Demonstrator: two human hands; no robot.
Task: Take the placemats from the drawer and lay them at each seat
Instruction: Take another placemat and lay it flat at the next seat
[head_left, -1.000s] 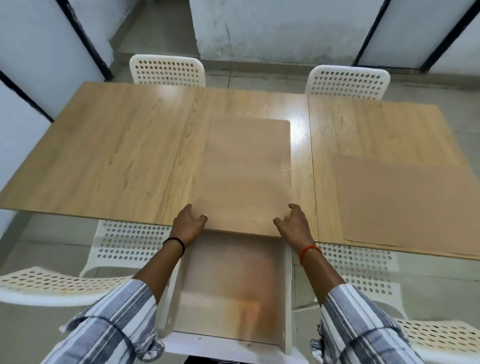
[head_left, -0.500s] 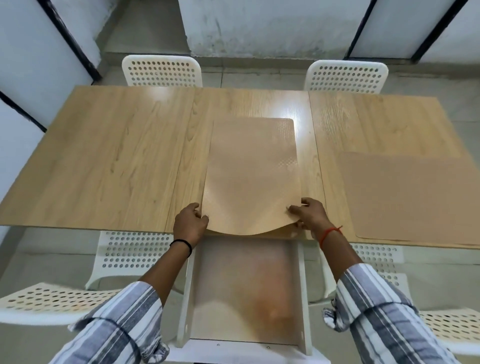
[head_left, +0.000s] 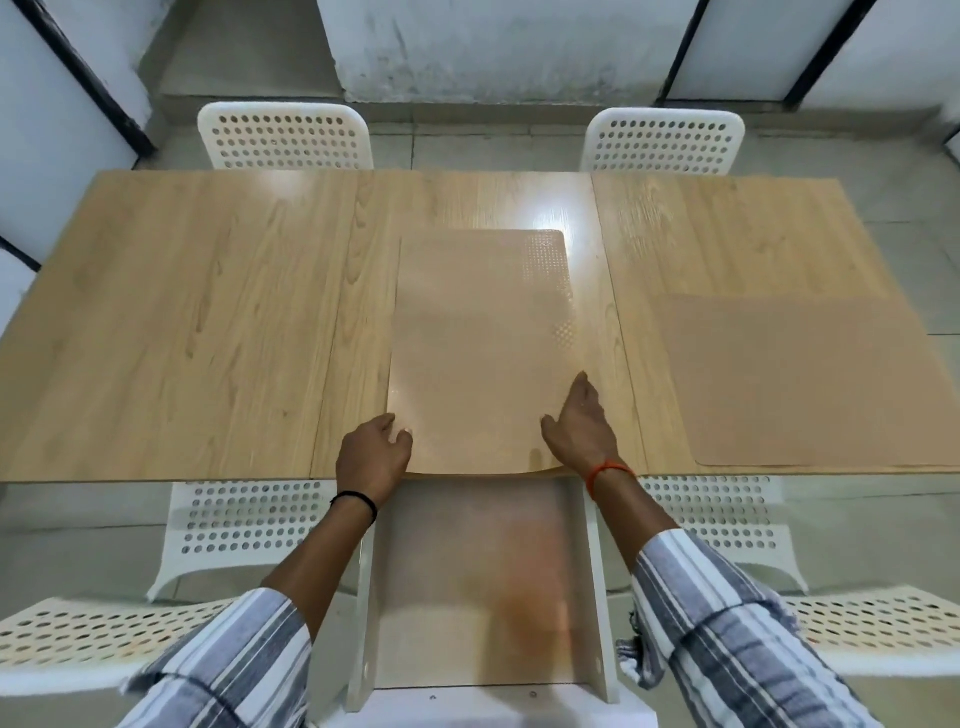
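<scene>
Two tan rectangular placemats are on the light wooden tabletop (head_left: 208, 322): one laid flat (head_left: 810, 379) at the right near edge, one stack (head_left: 483, 348) at mid near edge, above the open white drawer (head_left: 480, 587). Its near-left corner is pinched by the left hand (head_left: 371, 454); the right hand (head_left: 582, 421) rests flat, fingers extended. Distribution is judged in hand; separating one mat is required next.

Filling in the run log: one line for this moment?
stage: laying | tan textured placemat: on wooden table | left hand: grips it | right hand: flat on it
</scene>
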